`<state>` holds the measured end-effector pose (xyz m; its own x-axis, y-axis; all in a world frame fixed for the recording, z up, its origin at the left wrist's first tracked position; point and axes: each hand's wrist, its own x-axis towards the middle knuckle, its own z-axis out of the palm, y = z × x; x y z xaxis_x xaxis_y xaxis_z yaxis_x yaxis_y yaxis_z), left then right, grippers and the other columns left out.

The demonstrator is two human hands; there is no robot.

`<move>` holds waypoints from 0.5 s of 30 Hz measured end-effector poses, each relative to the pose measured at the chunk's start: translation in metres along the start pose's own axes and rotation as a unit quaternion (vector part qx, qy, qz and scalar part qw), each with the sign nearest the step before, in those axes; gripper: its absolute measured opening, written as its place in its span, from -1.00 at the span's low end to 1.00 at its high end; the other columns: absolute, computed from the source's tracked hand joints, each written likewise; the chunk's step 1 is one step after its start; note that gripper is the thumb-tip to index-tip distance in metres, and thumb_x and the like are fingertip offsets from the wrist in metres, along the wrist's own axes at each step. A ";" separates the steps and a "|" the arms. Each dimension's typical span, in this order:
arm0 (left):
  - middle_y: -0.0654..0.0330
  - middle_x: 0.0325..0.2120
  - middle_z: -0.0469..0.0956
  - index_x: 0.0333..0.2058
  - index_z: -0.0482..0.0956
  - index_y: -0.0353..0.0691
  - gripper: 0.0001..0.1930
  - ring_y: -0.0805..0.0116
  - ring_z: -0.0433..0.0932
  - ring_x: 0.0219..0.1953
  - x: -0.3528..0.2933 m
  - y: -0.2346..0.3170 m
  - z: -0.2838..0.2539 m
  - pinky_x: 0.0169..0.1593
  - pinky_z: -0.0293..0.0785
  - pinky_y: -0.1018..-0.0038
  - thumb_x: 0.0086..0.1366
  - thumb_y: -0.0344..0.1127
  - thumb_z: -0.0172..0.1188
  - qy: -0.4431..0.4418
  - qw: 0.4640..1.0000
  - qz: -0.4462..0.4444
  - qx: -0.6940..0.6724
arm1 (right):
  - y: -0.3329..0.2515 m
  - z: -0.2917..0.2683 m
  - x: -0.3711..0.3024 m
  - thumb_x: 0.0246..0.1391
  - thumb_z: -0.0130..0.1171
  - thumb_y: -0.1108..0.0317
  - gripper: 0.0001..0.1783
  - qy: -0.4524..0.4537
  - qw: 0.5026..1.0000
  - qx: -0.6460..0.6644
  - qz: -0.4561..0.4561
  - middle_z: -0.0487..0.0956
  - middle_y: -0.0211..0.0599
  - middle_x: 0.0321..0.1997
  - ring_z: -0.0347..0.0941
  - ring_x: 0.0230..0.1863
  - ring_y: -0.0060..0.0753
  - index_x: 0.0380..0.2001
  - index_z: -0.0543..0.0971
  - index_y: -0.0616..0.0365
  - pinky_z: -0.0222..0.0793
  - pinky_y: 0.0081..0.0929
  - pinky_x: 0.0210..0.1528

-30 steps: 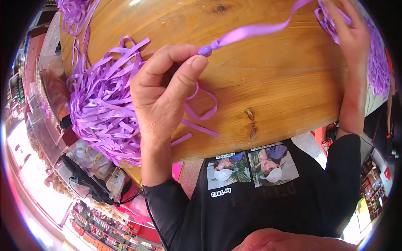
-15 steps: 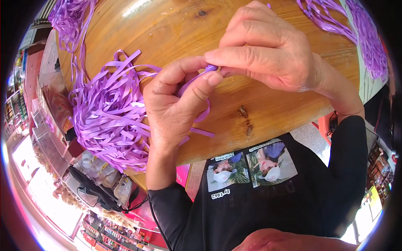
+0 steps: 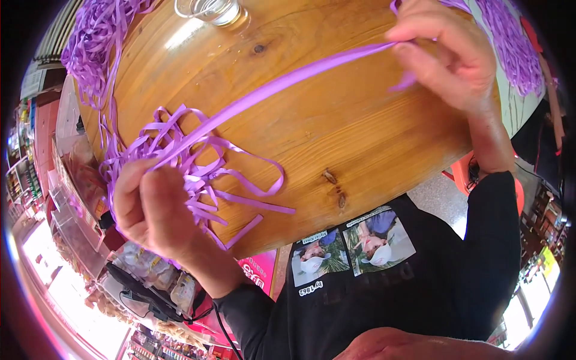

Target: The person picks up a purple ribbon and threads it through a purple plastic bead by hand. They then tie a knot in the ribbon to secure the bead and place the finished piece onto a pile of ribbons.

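Observation:
A purple ribbon (image 3: 282, 81) stretches across the wooden table between my two hands, rising from lower left to upper right. My left hand (image 3: 157, 207) pinches one end beside the heap of purple ribbons (image 3: 159, 141) at the table's left. Over the far right of the table, my right hand (image 3: 450, 57) grips the other end between thumb and fingers; a short tail hangs below it. Motion blurs both hands a little. Loose loops from the heap spread onto the wood under the stretched ribbon.
A clear glass of water (image 3: 216, 9) stands at the far edge of view on the wooden table (image 3: 360, 138). More purple ribbons (image 3: 96, 48) hang at the far left, and another bundle (image 3: 510, 48) lies at the right. An orange stool (image 3: 465, 174) is below the table's right side.
My hands were together over the table's middle, working at a small purple knot-like spot. They have moved far apart, left and right, drawing the ribbon out straight. The glass has come into view.

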<state>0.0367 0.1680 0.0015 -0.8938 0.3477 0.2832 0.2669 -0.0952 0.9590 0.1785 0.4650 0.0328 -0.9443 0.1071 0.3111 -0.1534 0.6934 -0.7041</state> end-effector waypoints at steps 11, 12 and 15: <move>0.27 -0.66 0.33 -0.39 0.46 -0.33 -0.85 0.53 0.24 -0.65 0.003 0.002 -0.081 -0.56 0.12 0.65 0.27 -0.34 0.04 0.058 0.986 0.065 0.145 | 0.076 -0.043 -0.052 -0.09 0.04 0.63 -0.88 0.339 0.930 0.101 0.097 0.51 -0.36 -0.41 0.42 -0.37 -0.55 -0.46 0.53 0.24 0.32 -0.62 -0.27; 0.27 -0.69 0.33 -0.38 0.46 -0.33 -0.84 0.53 0.24 -0.66 0.003 0.000 -0.090 -0.58 0.11 0.65 0.27 -0.34 0.04 0.071 0.981 0.069 0.167 | 0.081 -0.045 -0.055 -0.09 0.04 0.63 -0.88 0.344 0.929 0.100 0.096 0.51 -0.36 -0.41 0.42 -0.37 -0.55 -0.46 0.53 0.24 0.32 -0.62 -0.27; 0.26 -0.69 0.37 -0.36 0.48 -0.32 -0.84 0.54 0.25 -0.67 -0.004 0.006 -0.119 -0.60 0.11 0.64 0.27 -0.33 0.05 0.106 0.975 0.063 0.184 | 0.094 -0.055 -0.056 -0.05 0.07 0.60 -0.92 0.359 0.895 0.253 0.081 0.51 -0.37 -0.42 0.42 -0.40 -0.51 -0.47 0.53 0.24 0.31 -0.62 -0.27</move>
<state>-0.0017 0.0549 0.0067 -0.8893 0.1512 0.4317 0.4564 0.2308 0.8593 0.2329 0.5629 -0.0157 -0.5633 0.7334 0.3805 -0.3151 0.2351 -0.9195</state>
